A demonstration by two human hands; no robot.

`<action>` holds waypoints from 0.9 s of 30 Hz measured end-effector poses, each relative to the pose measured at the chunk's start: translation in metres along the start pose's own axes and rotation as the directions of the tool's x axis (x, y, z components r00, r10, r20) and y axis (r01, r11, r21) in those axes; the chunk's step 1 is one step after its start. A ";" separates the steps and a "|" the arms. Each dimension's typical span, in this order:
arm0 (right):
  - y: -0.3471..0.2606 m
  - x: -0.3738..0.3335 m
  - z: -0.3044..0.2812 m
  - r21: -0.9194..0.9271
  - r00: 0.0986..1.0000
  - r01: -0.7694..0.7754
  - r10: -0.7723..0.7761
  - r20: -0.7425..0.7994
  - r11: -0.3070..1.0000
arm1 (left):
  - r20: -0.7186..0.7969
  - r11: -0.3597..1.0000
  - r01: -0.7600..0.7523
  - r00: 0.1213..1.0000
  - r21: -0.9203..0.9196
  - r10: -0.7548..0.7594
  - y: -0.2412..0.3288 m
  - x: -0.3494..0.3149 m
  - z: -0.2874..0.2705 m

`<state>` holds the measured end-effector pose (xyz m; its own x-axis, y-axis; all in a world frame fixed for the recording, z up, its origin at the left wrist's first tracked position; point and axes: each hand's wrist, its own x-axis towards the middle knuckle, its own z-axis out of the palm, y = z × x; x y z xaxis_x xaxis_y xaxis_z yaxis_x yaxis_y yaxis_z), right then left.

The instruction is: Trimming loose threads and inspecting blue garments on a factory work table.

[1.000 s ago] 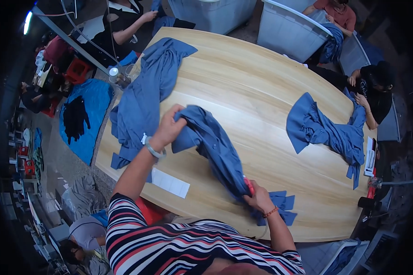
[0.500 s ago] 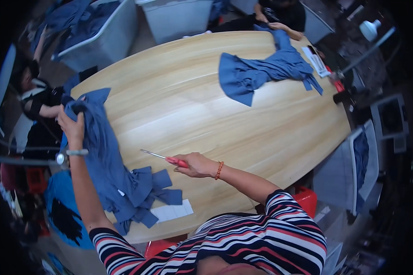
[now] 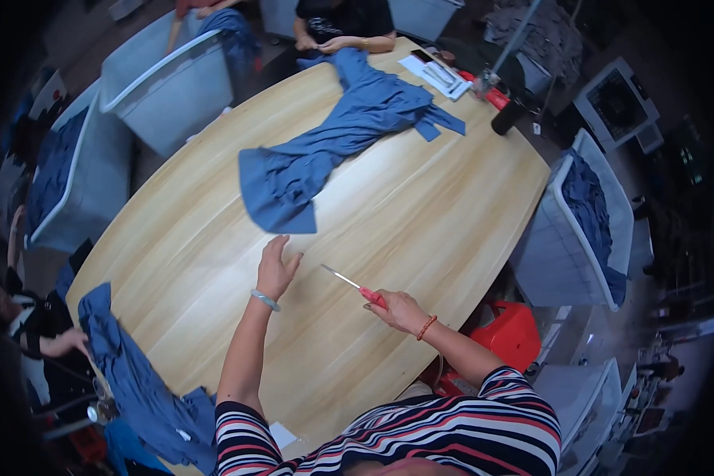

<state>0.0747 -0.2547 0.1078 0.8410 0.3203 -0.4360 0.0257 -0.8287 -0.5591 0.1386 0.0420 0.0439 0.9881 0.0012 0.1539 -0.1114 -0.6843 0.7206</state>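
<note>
My left hand is raised over the middle of the table, fingers stretched and thumb apart, with nothing in it. Just beyond its fingertips lies the hem of a blue garment, spread lengthwise toward the far side. My right hand is closed round the red handle of slim scissors. Their narrow metal blades are together and point up and left toward my left hand. Another blue garment lies along the table's left edge, left of my left forearm, which partly hides it.
The wooden table has curved edges. Grey bins with blue cloth stand beyond it, another bin at right. A red stool is near my right elbow. Co-workers sit at the far edge and left, one hand near the left garment.
My left hand has let go of the left garment and swung right toward the garment in the middle. My right hand keeps the scissors. The whole view has turned right.
</note>
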 end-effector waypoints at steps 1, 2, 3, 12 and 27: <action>0.010 0.000 -0.006 0.009 1.000 0.021 -0.020 -0.009 1.000 | -0.063 1.000 -0.002 0.998 -0.018 0.001 0.003 0.020 0.022; 0.022 0.001 -0.008 0.019 0.997 0.059 -0.058 -0.052 0.998 | -0.127 0.997 -0.052 0.990 0.051 0.058 -0.004 0.038 0.040; 0.035 0.002 -0.016 0.025 0.997 0.041 -0.039 -0.065 0.999 | -0.188 0.996 -0.045 0.980 0.076 0.058 -0.006 0.055 0.057; 0.098 -0.003 -0.062 0.076 0.996 -0.061 0.065 -0.061 0.995 | -0.122 0.932 0.168 0.983 0.320 -0.135 0.003 0.058 0.079; 0.018 -0.049 -0.030 -0.167 0.962 0.250 -0.224 0.159 0.954 | 0.101 0.858 0.470 0.862 0.206 -0.496 0.065 -0.211 0.001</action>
<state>0.0497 -0.2988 0.1403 0.7172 0.5667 -0.4056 0.3249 -0.7868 -0.5248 -0.0773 -0.0036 0.0577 0.9179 0.2672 -0.2932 0.3907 -0.7371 0.5514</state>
